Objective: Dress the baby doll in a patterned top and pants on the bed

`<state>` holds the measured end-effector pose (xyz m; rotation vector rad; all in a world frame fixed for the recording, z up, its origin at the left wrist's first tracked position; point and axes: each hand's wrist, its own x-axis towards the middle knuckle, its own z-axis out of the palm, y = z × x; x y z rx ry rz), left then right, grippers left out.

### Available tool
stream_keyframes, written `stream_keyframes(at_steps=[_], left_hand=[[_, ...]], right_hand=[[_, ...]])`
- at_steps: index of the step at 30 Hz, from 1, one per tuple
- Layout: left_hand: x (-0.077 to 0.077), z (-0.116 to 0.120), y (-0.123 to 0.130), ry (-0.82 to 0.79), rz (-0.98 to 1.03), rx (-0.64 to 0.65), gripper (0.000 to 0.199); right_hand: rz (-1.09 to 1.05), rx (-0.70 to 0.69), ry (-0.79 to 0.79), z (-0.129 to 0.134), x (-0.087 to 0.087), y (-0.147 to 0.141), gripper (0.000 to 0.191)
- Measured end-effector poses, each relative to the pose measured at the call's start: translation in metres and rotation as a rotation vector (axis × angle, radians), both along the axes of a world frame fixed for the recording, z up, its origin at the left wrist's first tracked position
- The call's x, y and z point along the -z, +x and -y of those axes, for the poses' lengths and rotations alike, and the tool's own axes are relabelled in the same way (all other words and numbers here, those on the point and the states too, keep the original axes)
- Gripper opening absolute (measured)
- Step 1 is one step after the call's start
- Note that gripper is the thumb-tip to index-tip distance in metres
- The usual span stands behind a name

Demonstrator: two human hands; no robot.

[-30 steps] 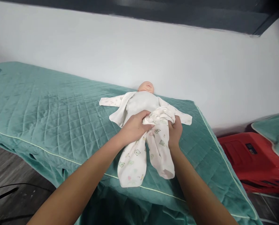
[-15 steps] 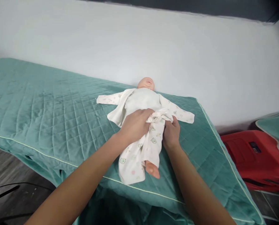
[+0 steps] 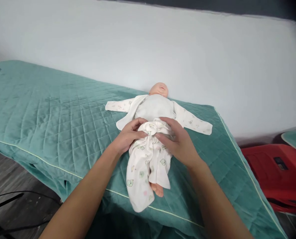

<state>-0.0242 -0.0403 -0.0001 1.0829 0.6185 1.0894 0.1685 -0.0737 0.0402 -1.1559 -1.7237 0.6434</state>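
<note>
A baby doll (image 3: 159,89) lies on its back with its head toward the wall. Its white printed jacket (image 3: 192,120) has both sleeves spread out and the front open over a pale undershirt (image 3: 155,108). White baby pants (image 3: 140,166) with small animal prints cover the legs, bunched at the waist. My left hand (image 3: 129,134) pinches the bunched waist on the left side, and my right hand (image 3: 179,141) grips it from the right. One bare foot (image 3: 157,190) shows at the right leg opening; the other pant leg hides its foot.
A green quilted cover (image 3: 63,109) drapes the bed, which stands against a white wall (image 3: 148,46). To the right is a red plastic object (image 3: 274,172). Black thin legs or cables (image 3: 11,200) stand on the floor at lower left.
My left hand has moved from the middle of the pants to the left side of the waist. The right hand now lies over the right side, and the waist is drawn more centrally across the doll.
</note>
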Motion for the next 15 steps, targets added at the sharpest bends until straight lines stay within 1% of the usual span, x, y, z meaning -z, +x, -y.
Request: stream_keyframes(at_steps=[3, 6, 9, 13, 15], left_hand=[[0.009, 0.001, 0.002, -0.045, 0.031, -0.019, 0.036], [0.012, 0.002, 0.0, -0.073, 0.049, -0.009, 0.031], [0.012, 0.001, -0.004, -0.056, 0.055, 0.052, 0.03], [0.009, -0.002, -0.008, 0.037, -0.067, 0.202, 0.038], [0.009, -0.002, -0.008, 0.047, -0.114, 0.242, 0.04]], right_hand=[[0.122, -0.136, -0.144, -0.014, -0.019, -0.009, 0.033], [0.135, -0.248, -0.297, -0.029, -0.025, -0.016, 0.027], [0.007, -0.31, -0.39, -0.038, -0.017, -0.016, 0.026], [-0.314, -0.33, -0.499, -0.04, 0.001, -0.005, 0.025], [-0.423, -0.36, -0.548, -0.039, 0.007, -0.001, 0.027]])
